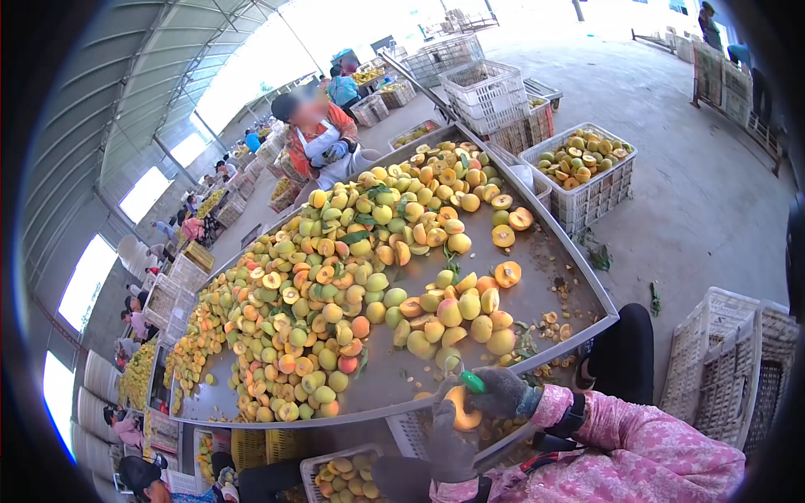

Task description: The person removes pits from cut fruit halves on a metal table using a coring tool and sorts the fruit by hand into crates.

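Observation:
Both my hands wear grey gloves at the near edge of a metal table (528, 289) heaped with whole and halved yellow-green fruit (327, 285). My left hand (450, 444) is closed around a cut orange fruit (462, 408), its flesh side showing. Beside it, my right hand (501, 392) is closed on a green-handled tool (472, 382), touching the same fruit. The tool's working end is hard to make out. Several fruits lie just beyond my hands, and small pits and scraps (555, 327) lie near the table's right corner.
Across the table sits a co-worker (323, 142) in gloves and apron. A crate of fruit (583, 168) and stacked white crates (486, 92) stand beyond the right edge. Empty crates (729, 360) stand at right, and a fruit-filled crate (348, 474) is below the near edge.

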`<act>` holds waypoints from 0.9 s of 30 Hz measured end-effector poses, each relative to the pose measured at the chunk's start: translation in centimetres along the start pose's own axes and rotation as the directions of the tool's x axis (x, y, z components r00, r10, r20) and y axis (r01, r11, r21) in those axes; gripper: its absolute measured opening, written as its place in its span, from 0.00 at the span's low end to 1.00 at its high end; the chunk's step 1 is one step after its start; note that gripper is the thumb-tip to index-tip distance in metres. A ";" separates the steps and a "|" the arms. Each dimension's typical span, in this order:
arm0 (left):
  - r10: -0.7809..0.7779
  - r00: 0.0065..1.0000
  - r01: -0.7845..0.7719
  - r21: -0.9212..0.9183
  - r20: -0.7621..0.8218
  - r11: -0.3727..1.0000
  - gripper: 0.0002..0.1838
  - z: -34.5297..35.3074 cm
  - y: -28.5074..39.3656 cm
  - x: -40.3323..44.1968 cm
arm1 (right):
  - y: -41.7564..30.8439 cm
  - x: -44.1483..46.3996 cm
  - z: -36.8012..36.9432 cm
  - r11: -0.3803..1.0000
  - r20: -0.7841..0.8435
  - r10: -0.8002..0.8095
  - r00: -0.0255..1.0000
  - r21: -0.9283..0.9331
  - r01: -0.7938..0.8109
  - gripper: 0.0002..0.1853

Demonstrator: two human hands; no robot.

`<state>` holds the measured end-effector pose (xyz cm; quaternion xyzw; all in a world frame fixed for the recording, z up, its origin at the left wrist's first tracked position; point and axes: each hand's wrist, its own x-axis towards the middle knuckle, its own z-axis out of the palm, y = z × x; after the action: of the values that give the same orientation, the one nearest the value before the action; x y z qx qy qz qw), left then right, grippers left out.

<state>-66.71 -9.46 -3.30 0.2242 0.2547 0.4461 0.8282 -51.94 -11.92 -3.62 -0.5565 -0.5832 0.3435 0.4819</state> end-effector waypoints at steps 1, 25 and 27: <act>0.191 0.981 -0.188 0.311 0.021 0.932 0.21 1.4 -0.5 -0.3 | 0.3 0.0 0.3 1.000 -0.001 0.002 1.000 0.001 -0.002 0.18; 0.057 0.997 -0.063 0.170 0.043 0.983 0.33 -0.5 1.2 -3.6 | 4.2 -5.8 5.4 0.964 0.328 -0.007 0.945 -0.250 0.094 0.14; 0.058 0.998 -0.062 0.163 0.028 0.985 0.33 -0.3 1.2 -3.7 | 3.5 -5.6 4.7 0.965 0.323 -0.097 0.942 -0.201 0.168 0.16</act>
<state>-69.34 -11.98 -1.98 0.3044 0.2740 0.4459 0.7959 -55.73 -16.27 -9.25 -0.5061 -0.7230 0.3247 0.3401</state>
